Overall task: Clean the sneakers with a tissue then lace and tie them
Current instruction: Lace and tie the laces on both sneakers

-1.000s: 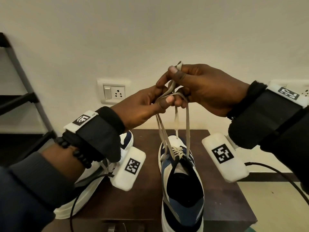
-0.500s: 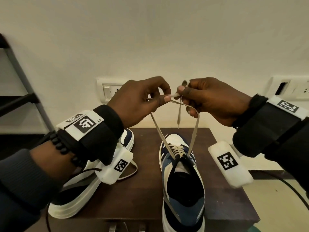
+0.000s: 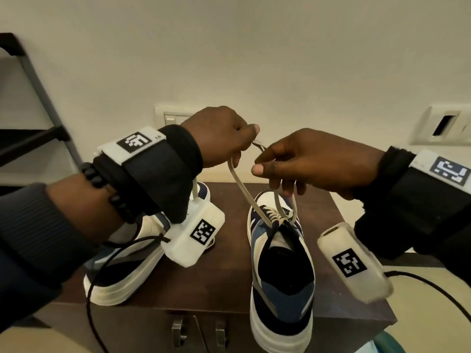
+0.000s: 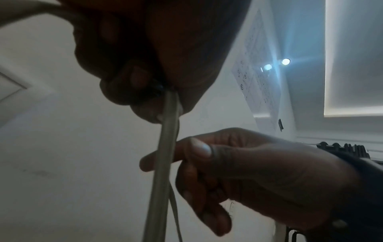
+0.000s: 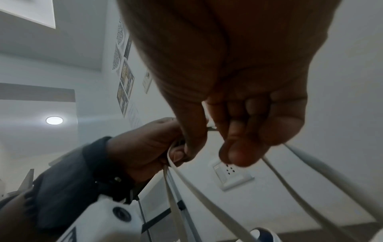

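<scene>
Both hands were raised above a dark brown cabinet point(image 3: 229, 284) that stood against a pale wall point(image 3: 254, 47), and between them they worked the beige lace point(image 3: 242, 186) of the right-hand sneaker point(image 3: 280, 276). The left hand point(image 3: 219, 135) was curled into a loose fist and pinched one strand of the lace between thumb and forefinger; from that grip the strand ran down taut to the eyelets near the shoe's tongue. The left wrist view showed the same strand coming out from under the curled fingers point(image 4: 124, 91) and hanging straight down. The right hand point(image 3: 318, 164) sat just beside the left, apart from it, with forefinger pointing toward the left hand's grip and thumb stretched below; its lower fingers were curled round a loop of the lace that dropped to the shoe. In the right wrist view two strands point(image 5: 300, 193) trailed from under those curled fingers point(image 5: 238, 147). This sneaker, blue, white and black, stood upright on the cabinet top with its heel toward the camera, near the front edge. The other sneaker point(image 3: 122, 276) lay to the left on the same top, partly hidden behind the left wrist. A switch plate point(image 3: 170, 115) sat on the wall behind the left hand, and a dark rack point(image 3: 38, 103) stood at far left.
</scene>
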A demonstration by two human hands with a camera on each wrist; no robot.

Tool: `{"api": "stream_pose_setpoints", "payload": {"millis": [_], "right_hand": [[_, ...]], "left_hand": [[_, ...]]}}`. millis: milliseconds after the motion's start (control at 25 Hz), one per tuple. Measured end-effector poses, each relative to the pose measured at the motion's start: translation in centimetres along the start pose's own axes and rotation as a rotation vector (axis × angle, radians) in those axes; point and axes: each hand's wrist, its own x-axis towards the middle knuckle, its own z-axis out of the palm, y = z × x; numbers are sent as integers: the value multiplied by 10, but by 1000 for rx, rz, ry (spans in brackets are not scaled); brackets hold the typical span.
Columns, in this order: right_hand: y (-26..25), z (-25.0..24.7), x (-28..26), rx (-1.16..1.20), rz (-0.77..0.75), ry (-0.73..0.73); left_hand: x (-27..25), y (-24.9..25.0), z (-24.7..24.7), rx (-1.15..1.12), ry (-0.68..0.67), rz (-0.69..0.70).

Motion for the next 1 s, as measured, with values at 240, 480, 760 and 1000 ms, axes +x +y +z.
{"api": "stream_pose_setpoints", "payload": {"millis": [240, 480, 760, 1000], "right_hand": [[10, 9, 1, -141, 8, 323], [8, 5, 1, -140, -124, 342], [14, -23, -1, 87, -104, 411], [29, -48, -3, 426, -55, 494]], "left_hand": [[-8, -1, 5, -159, -153, -46], [-7, -5, 7, -243, -132, -17], [-10, -26, 7, -225, -94, 50], [-17, -47, 6, -119, -65, 41]]}}
